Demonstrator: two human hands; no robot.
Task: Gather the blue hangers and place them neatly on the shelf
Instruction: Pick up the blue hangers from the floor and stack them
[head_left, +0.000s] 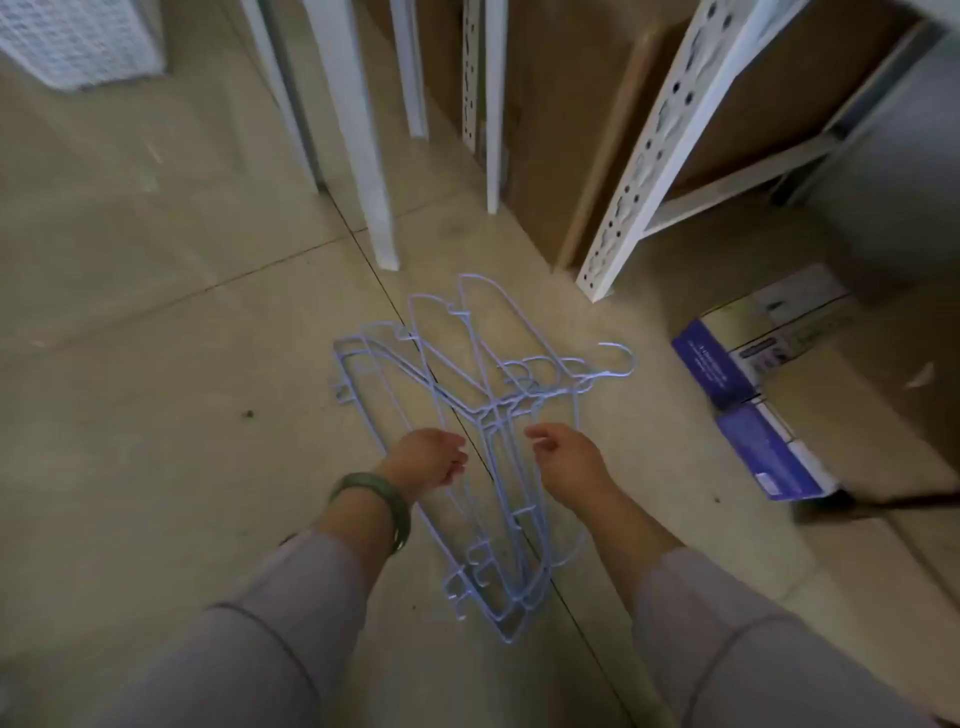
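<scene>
Several light blue wire hangers (467, 395) lie tangled in a loose pile on the tiled floor, hooks pointing different ways. My left hand (428, 460), with a green bangle on its wrist, hovers over the pile's left middle, fingers curled and apart. My right hand (563, 457) hangs over the pile's right middle with thumb and fingers slightly apart. Neither hand visibly grips a hanger. The white perforated metal shelf (660, 150) stands to the upper right, with a brown board behind its frame.
White table or rack legs (358, 135) stand just beyond the hangers. Blue and white boxes (753, 395) lie on the floor at the right under the shelf. A white lattice basket (78, 41) sits at the top left.
</scene>
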